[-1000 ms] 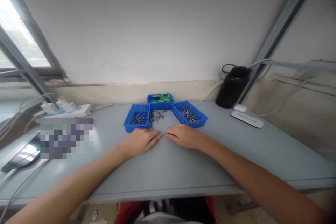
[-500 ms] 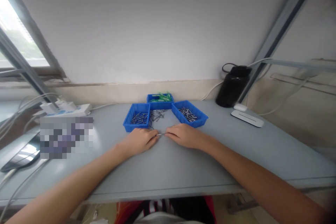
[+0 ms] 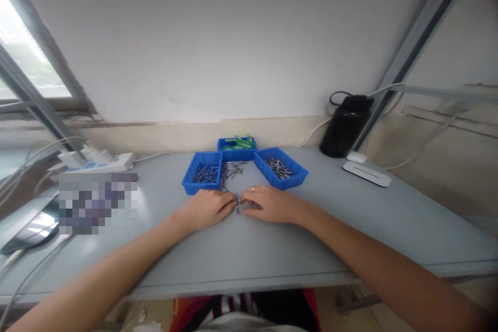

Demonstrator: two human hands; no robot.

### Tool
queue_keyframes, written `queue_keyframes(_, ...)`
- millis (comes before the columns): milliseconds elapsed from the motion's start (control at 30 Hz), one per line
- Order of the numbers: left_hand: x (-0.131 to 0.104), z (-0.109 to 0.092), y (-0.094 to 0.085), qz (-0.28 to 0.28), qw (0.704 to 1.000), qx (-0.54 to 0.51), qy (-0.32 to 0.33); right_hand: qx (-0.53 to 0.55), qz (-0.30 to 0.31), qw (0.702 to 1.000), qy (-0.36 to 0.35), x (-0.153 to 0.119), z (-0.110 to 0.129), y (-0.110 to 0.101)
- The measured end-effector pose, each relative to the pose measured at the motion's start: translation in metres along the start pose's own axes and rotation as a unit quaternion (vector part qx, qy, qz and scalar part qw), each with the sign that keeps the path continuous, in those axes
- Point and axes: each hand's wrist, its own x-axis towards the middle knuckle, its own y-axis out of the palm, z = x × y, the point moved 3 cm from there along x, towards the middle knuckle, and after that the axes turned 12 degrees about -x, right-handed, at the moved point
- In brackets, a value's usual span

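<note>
My left hand (image 3: 212,207) rests on the desk with thumb and fingers pinched at a thin, short metal rod (image 3: 237,205), which points toward me; its exact kind is too small to make out. Just right of the rod, my right hand (image 3: 268,204) has its thumb and fingers apart and holds nothing. Behind my left hand stands a blue bin (image 3: 187,184) with several metal rods inside. A second blue bin (image 3: 298,180) of similar rods is behind my right hand. Loose metal pieces (image 3: 233,169) lie between these bins.
A third blue bin (image 3: 238,156) at the back holds green pieces (image 3: 243,142). To the right are a black bottle (image 3: 345,127) and a white flat device (image 3: 366,174). A power strip (image 3: 116,163) with plugs and cables, and a dark glossy device (image 3: 33,228), lie left.
The metal rod, earlier lying crosswise between both hands, has turned to point toward me. My right hand has let go of it and spread its fingers. My left hand has barely moved.
</note>
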Motion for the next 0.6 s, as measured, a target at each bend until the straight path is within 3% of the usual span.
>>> queue_keyframes(400, 0.0007, 0.0013, 0.002, 0.02, 1.0, 0.005, -0.007, 0.005, -0.014, 1.0, -0.028, 0.0024, 0.0044, 0.0066)
queue_keyframes(600, 0.0011, 0.0001, 0.0014, 0.023, 1.0, -0.006, -0.002, -0.042, -0.026, 0.999, 0.017, 0.0029, -0.0026, 0.0104)
